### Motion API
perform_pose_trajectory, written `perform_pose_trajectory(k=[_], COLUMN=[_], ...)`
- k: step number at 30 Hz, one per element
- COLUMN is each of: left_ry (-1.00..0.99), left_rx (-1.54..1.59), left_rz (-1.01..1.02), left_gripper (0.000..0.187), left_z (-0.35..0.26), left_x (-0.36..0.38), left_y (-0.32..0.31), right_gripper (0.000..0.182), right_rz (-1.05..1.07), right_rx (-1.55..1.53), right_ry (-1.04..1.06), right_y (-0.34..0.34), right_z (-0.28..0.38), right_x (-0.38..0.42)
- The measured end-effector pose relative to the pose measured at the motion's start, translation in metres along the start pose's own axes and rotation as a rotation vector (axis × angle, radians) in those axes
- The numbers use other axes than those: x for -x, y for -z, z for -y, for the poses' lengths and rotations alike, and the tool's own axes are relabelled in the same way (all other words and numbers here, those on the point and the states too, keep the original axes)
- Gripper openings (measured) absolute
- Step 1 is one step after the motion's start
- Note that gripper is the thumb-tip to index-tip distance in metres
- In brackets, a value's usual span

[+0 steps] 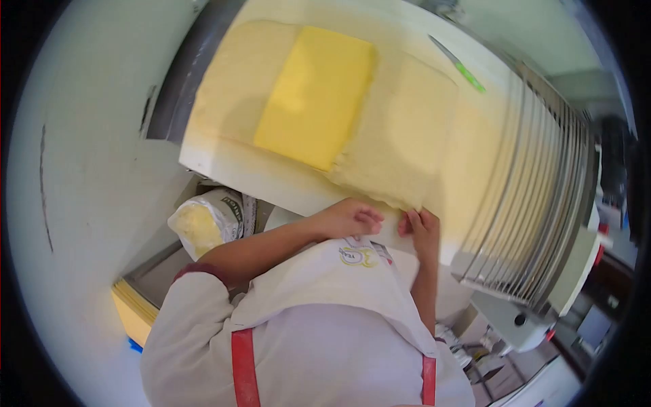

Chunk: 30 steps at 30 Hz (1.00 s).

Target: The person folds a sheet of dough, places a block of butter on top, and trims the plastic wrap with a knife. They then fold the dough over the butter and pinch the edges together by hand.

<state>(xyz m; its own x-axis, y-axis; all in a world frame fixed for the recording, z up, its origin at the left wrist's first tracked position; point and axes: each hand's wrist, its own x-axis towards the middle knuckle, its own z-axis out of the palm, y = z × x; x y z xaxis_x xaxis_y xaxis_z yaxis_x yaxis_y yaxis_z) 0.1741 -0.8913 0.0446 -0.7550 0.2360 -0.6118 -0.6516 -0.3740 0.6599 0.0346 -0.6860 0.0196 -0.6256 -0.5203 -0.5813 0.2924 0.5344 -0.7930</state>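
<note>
A pale dough sheet [413,129] lies spread on a white sheeter belt [271,178]. A bright yellow butter slab [315,95] rests on its middle, and the right part of the dough is folded up against the slab. My left hand [349,218] and my right hand [422,229] are close together at the dough's near edge. The fingers of both curl onto that edge. My white jacket, white apron and red straps fill the bottom of the view.
A green-handled knife [462,68] lies on the belt beyond the dough. The sheeter's metal guard grid [532,183] stands at the right. A bag of flour [207,220] and a yellow stack [129,308] sit below the belt at the left, beside a white wall.
</note>
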Motion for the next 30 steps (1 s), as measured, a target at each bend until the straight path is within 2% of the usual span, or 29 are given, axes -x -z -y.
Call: perform_pose_trajectory(k=[2,3,4,5,6,7,8,9,11,13,14,15,17,20,23,24,26,27,29,30], left_ry=[-0.295,-0.327,-0.36,-0.478,-0.445,-0.516,-0.501,-0.458,-0.363,-0.278,-0.232,-0.153,-0.008,0.018,-0.214,-0.293,-0.456,-0.434,-0.395,-0.383], left_rx=[-0.067,0.008,0.087,0.165,0.148,-0.062,-0.28,-0.368,-0.542,-0.286,-0.161,-0.076,0.09,0.078,-0.035,0.025,0.15,0.21,0.316,0.368], left_rz=[-0.197,-0.384,-0.569,-0.798,-1.082,-1.328,-1.563,-1.615,-1.706,-1.535,-1.438,-1.378,-1.258,-0.967,-1.082,-1.059,-1.007,-1.04,-1.111,-1.067], left_gripper=[0.032,0.03,0.029,0.023,0.02,0.02,0.031,0.036,0.046,0.053,0.057,0.056,0.052,0.038,0.034,0.033,0.031,0.032,0.034,0.038], left_z=[0.019,0.018,0.014,0.013,0.006,0.012,0.019,0.024,0.032,0.005,-0.013,-0.028,-0.055,-0.069,-0.043,-0.037,-0.028,-0.027,-0.034,-0.038], left_x=[0.037,0.063,0.091,0.117,0.139,0.153,0.163,0.161,0.157,0.166,0.172,0.176,0.181,0.18,0.166,0.163,0.158,0.155,0.15,0.151], left_y=[0.043,0.069,0.098,0.127,0.16,0.199,0.238,0.265,0.305,0.305,0.303,0.304,0.313,0.322,0.326,0.325,0.32,0.316,0.314,0.316], right_gripper=[0.017,0.025,0.039,0.042,0.042,0.038,0.031,0.029,0.03,0.034,0.043,0.058,0.076,0.068,0.057,0.032,0.06,0.074,0.064,0.058], right_rz=[0.078,0.069,-0.032,-0.136,-0.277,-0.383,-0.385,-0.305,-0.066,0.119,0.215,0.211,0.124,0.339,0.62,0.625,0.783,0.86,0.761,0.707], right_rx=[0.304,0.435,0.542,0.67,0.823,0.832,0.675,0.53,0.568,0.682,0.767,0.898,1.099,1.117,1.159,1.169,1.2,1.216,1.157,1.116], right_ry=[-0.059,-0.08,-0.049,0.1,0.261,0.416,0.572,0.612,0.714,0.759,0.952,1.119,1.109,0.85,0.455,0.437,0.417,0.409,0.672,0.801], right_y=[0.031,0.046,0.063,0.069,0.065,0.049,0.02,-0.016,-0.091,-0.179,-0.215,-0.252,-0.314,-0.357,-0.365,-0.369,-0.373,-0.374,-0.379,-0.383], right_z=[0.029,0.059,0.075,0.105,0.137,0.171,0.206,0.24,0.287,0.318,0.314,0.313,0.304,0.329,0.356,0.369,0.374,0.374,0.352,0.345], right_x=[-0.004,-0.001,-0.01,-0.017,-0.031,-0.047,-0.065,-0.083,-0.132,-0.174,-0.212,-0.244,-0.292,-0.325,-0.345,-0.321,-0.328,-0.333,-0.346,-0.345])
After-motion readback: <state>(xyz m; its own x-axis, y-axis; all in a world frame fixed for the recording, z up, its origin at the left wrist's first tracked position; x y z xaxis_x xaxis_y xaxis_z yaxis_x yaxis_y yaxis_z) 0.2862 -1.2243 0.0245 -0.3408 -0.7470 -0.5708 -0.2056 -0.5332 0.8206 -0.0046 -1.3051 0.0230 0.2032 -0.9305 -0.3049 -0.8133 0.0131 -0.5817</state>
